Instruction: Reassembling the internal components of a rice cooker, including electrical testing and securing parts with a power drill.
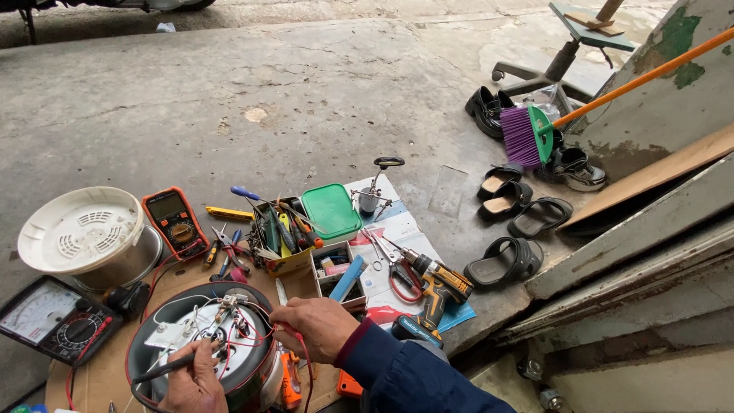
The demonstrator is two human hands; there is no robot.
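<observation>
From above, the left hand (193, 382) pinches a black probe (163, 369) against the wiring inside the upturned cooker base (200, 344) on the cardboard (92, 378). The right hand (313, 327) pinches a red probe (284, 330) at its edge, near the analog meter (53, 317).

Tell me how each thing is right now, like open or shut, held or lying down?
Left hand: holding a black probe.
Right hand: pinching a red probe.
Upturned cooker base: opened, wires showing.
Orange multimeter: lying flat, leads attached.
Green-lidded tool tub: open, lid propped.
Cordless drill: lying on its side.
Broom: leaning on the wall.
</observation>
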